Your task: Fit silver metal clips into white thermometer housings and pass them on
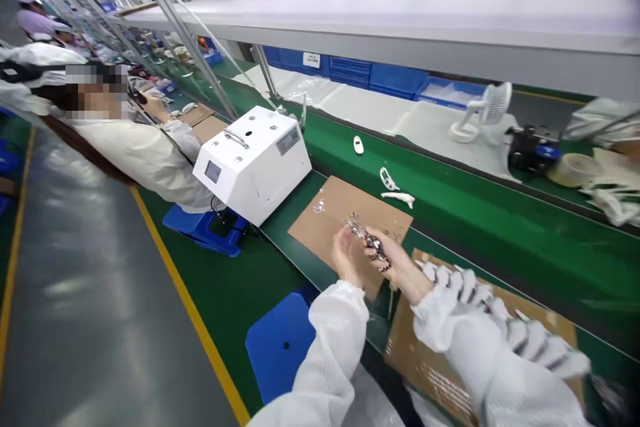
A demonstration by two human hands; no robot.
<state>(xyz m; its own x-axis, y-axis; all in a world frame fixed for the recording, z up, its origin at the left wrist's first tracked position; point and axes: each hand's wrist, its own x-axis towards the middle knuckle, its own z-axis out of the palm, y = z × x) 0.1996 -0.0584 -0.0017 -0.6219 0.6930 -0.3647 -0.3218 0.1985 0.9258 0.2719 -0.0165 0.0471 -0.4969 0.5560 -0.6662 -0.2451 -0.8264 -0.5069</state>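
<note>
A shiny foil bundle (369, 237) is pinched in the narrow fingers of the right hand (397, 268), over a cardboard sheet (345, 227). The left hand (347, 257) stands just beside it, fingers loosely parted. A foil scrap (319, 206) lies on the sheet. White plastic parts (397, 197) lie just past it on the green bench (500, 213), and a second cardboard (550, 313) with white pieces lies under the right sleeve (450, 320).

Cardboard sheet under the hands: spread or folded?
Spread: the cardboard sheet lies flat on the green bench mat, no crease or fold showing.
</note>
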